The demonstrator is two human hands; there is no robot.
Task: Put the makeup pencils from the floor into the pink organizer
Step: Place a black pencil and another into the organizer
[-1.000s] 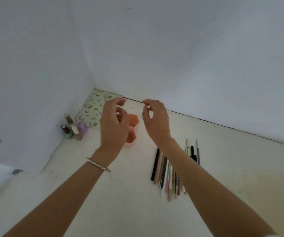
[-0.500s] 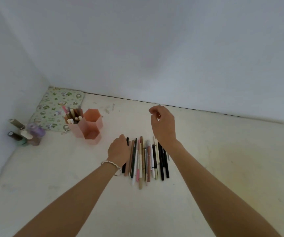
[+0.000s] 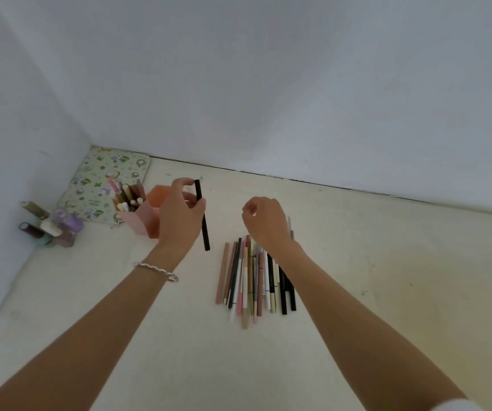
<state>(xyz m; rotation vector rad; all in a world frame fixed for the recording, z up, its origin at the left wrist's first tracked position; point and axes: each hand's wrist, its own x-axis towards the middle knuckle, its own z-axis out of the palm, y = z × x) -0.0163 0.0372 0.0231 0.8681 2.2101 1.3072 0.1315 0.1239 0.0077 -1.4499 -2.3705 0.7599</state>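
Several makeup pencils (image 3: 253, 280) lie side by side on the pale floor, in black, brown, pink and white. My left hand (image 3: 179, 216) holds a black pencil (image 3: 204, 229) nearly upright, lifted off the floor, just right of the pink organizer (image 3: 141, 219). The organizer's left hexagonal cup has several pencils standing in it; my left hand hides part of its right cup. My right hand (image 3: 264, 222) hovers over the far end of the pencil row, fingers curled, with nothing visible in it.
A floral pouch (image 3: 105, 179) lies in the corner behind the organizer. Several small bottles (image 3: 50, 225) stand against the left wall. White walls close off the left and the back. Bare floor extends to the right and toward me.
My left hand has picked a black pencil off the left end of the row and raised it toward the organizer. My right hand stayed above the pencils. The view shifted slightly.
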